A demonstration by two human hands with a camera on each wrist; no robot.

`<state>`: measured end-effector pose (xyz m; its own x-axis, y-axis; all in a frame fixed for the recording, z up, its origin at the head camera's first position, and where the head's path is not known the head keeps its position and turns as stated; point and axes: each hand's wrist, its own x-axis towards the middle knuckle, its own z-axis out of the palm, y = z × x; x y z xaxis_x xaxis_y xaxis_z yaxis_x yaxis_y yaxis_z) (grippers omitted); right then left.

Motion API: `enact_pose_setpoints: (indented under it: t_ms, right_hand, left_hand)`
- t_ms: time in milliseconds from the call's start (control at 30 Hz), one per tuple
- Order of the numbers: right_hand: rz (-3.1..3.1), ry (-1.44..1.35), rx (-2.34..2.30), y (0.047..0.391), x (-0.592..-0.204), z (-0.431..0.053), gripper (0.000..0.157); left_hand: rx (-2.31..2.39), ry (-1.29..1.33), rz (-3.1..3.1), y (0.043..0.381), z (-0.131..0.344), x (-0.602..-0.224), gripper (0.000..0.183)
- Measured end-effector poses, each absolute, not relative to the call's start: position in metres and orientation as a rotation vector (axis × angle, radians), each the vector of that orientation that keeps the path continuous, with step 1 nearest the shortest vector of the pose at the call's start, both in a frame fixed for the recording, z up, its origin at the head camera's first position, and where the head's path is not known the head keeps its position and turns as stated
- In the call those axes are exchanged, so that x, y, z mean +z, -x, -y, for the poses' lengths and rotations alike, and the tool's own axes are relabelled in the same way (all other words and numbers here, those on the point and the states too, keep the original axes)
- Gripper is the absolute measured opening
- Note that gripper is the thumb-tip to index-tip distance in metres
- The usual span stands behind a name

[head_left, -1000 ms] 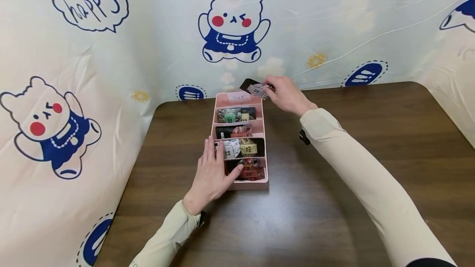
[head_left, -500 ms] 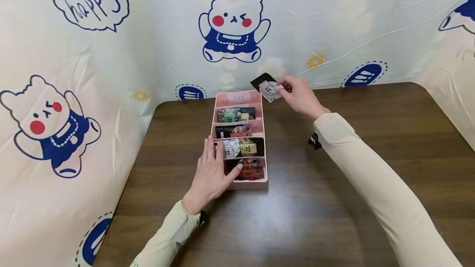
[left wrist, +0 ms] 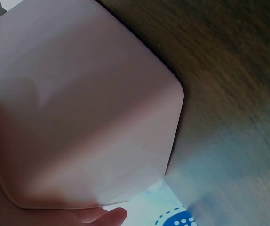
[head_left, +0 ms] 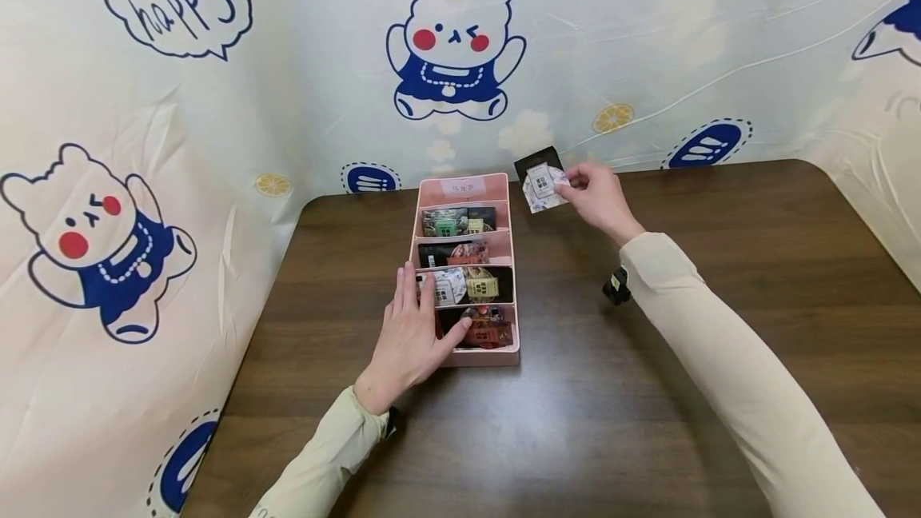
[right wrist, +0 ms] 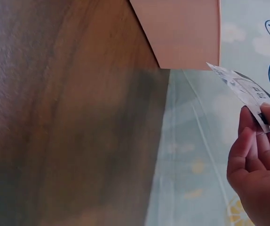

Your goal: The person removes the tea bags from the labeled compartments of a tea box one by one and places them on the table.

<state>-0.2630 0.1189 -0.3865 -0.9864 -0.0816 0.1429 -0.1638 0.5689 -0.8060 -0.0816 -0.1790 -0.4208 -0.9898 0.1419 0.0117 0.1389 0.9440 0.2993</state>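
Note:
My right hand (head_left: pixel 603 202) pinches a black-and-white tea sachet (head_left: pixel 540 182) between thumb and fingers, just right of the back corner of a pink divided box (head_left: pixel 496 358). Seen by the right wrist camera, the sachet (right wrist: pixel 241 89) slants up from the fingertips, apart from the box. My left hand (head_left: pixel 406 342) rests along the box's left rim, its fingers straight and its thumb reaching over the front compartment. The left wrist view is mostly the box's outer wall (left wrist: pixel 88 108), with a fingertip at its lower edge.
Several tea sachets (head_left: pixel 468 222) lie in the box's compartments; the rearmost one shows a paper label (head_left: pixel 463 187). The box stands on a brown wooden table (head_left: pixel 576 390). A cloth curtain (head_left: pixel 324 62) printed with cartoon bears rises behind and to the left.
My right hand has carried the sachet from above the box's back end to the right and slightly nearer, turning its printed face more upright. My left hand and the box have stayed put.

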Motion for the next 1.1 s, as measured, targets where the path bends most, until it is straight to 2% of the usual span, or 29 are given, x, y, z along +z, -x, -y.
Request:
enact_pose_setpoints:
  t_ms: [367, 1100]
  right_hand:
    - [2.79, -0.072, 1.485, 0.258, -0.412, -0.122, 0.028]
    - [2.806, 0.093, 1.565, 0.258, -0.436, -0.106, 0.029]
  left_hand:
    - [0.47, -0.229, -3.09, 0.081, 0.179, -0.42, 0.096]
    - [0.486, -0.219, -3.08, 0.081, 0.179, -0.419, 0.096]
